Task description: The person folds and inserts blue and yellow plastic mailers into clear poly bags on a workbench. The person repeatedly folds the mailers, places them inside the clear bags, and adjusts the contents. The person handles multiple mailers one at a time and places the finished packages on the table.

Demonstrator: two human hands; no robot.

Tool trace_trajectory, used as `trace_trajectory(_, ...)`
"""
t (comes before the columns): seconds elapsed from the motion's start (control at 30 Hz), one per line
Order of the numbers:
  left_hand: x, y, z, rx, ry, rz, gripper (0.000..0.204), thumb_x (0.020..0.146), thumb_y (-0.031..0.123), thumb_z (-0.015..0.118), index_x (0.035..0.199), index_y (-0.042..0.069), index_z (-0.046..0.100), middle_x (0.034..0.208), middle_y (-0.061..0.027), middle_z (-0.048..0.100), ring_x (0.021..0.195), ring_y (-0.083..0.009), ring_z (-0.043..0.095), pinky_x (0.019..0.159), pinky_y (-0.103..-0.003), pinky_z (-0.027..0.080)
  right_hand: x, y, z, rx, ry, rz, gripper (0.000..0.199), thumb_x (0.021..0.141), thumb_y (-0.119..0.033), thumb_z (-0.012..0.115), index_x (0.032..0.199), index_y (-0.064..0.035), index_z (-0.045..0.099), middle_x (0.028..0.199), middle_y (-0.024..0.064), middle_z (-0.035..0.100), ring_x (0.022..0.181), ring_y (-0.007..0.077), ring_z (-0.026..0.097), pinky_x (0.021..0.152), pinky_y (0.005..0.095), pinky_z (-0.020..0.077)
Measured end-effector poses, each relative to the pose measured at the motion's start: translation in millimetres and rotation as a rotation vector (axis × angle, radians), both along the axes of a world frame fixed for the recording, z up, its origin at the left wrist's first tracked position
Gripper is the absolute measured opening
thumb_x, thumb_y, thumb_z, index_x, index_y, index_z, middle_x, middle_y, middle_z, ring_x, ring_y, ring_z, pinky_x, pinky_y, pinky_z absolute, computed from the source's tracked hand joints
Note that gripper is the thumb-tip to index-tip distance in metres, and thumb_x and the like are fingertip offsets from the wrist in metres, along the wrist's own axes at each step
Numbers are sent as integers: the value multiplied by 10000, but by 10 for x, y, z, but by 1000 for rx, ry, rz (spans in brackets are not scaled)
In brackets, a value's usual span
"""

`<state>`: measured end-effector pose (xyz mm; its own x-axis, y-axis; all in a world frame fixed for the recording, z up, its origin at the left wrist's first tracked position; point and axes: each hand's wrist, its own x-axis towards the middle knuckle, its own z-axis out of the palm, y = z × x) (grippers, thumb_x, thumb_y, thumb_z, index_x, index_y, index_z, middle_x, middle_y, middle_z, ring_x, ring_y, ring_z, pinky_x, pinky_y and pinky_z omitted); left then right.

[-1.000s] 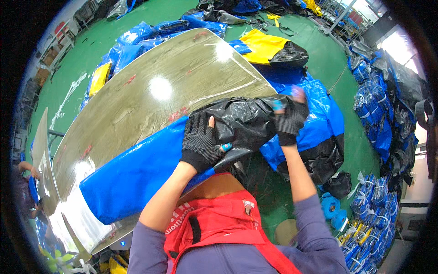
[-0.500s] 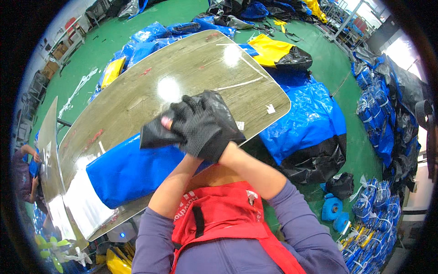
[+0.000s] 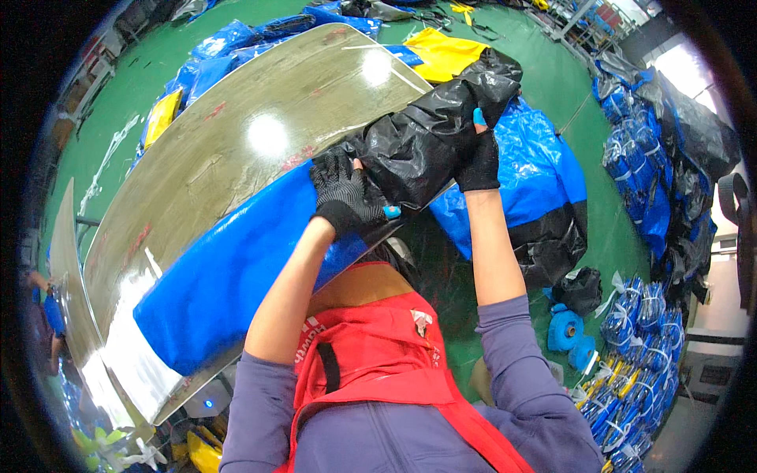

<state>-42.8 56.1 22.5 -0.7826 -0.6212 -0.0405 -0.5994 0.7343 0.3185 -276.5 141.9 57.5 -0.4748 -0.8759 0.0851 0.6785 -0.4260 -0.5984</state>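
Note:
A long folded blue-and-black plastic sheet [image 3: 229, 276] lies slantwise across the near part of a wood-patterned table [image 3: 197, 165]. Its black end [image 3: 414, 142] is crumpled and spread toward the table's right corner. My left hand [image 3: 343, 189], in a black knitted glove, rests flat where blue meets black, fingers apart. At the right edge my right hand [image 3: 479, 162] grips the crumpled black end; its thumb, tipped in blue, shows on top, while its other fingers are mostly hidden.
Blue-and-black plastic [image 3: 544, 181] hangs or lies right of the table, beside a yellow piece [image 3: 445, 54]. Tied blue bundles [image 3: 631, 181] and blue rolls [image 3: 564, 329] stand on the right. Folded blue sheets [image 3: 225, 47] lie beyond the table. Another person's hand shows at far left.
My hands, earlier together over the folded black part, have moved apart. The right went right and away from me, and the black end now lies unfolded and stretched out to the right.

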Motion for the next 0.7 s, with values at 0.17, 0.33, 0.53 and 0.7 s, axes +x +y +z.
trace_trajectory(0.17, -70, 88, -163, -156, 17, -74, 1295, 642, 836, 517, 1445, -111, 149, 1500, -360, 96, 1407, -508, 17, 1107, -623, -72, 148, 43, 125, 114, -156, -34, 487, 939, -403, 527, 1279, -53, 545, 1255, 130, 601, 1117, 318, 584, 995, 470, 445)
trace_trajectory(0.33, 166, 343, -122, 27, 245, -125, 1000, 738, 626, 593, 1396, -55, 273, 1416, -290, 327, 1337, -434, 260, 1124, -529, 103, 1157, -172, 509, 63, 1433, -30, 560, 781, -349, 658, 1277, -114, 545, 1244, 122, 579, 1188, 328, 507, 1089, 467, 323)
trace_trajectory(0.53, 1193, 830, 778, 306, 52, -611, 420, 802, 285, 663, 1156, 61, 633, 1079, -184, 637, 1134, -344, 561, 1065, -414, 356, 2071, -28, 597, 13, 1963, -5, 714, 655, -462, 694, 1300, -197, 541, 1273, 181, 522, 1217, 429, 431, 1058, 623, 220)
trace_trajectory(0.7, 1737, 495, 948, -490, 65, 219, 618, 842, 404, 578, 1350, 62, 497, 1337, -215, 514, 1313, -364, 420, 1118, -541, 208, 2162, -104, 637, 3, 1952, 470, 701, 736, -363, 659, 1315, -10, 484, 1334, 260, 453, 1295, 450, 356, 1093, 527, 247)
